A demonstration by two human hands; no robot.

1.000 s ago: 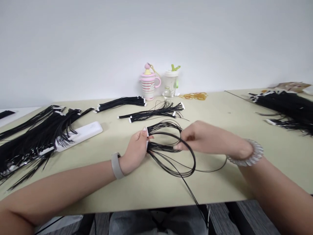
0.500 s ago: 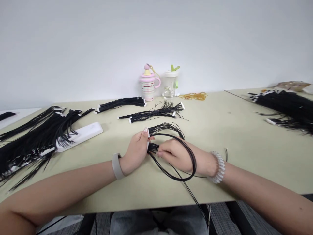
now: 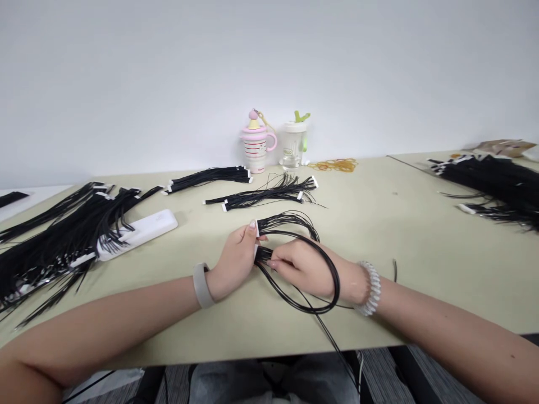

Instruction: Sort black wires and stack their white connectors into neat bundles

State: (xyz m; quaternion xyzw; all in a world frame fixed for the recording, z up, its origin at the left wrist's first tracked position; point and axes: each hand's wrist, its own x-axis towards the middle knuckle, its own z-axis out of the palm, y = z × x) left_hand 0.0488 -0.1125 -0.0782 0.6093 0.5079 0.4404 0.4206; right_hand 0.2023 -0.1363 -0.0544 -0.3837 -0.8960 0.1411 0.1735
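Observation:
A black wire harness (image 3: 290,221) with white connectors at its left end is between my hands above the table's front part. My left hand (image 3: 239,252) is closed on the white connectors, thumb on the upper one. At the lower connector, my right hand (image 3: 301,266) pinches the black wires close to where they leave it. Several wires bend in a big loop (image 3: 336,275) around the right hand and wrist. Thin wire ends trail down past the table's front edge. The far ends of the upper wires are hidden behind the right hand.
Black harness bundles (image 3: 210,178) lie at the back, with more loose bundles (image 3: 256,196) before them. A large harness pile (image 3: 54,241) partly covers a white box (image 3: 155,227) at left. Another pile (image 3: 497,185) is at right. A pink-lidded cup (image 3: 255,148), clear cup (image 3: 293,147) and rubber bands (image 3: 337,165) stand or lie by the wall.
My right hand and wrist have shifted slightly left, its fingers a little closer to the lower connector. The wire loop moved slightly. My left hand keeps its hold.

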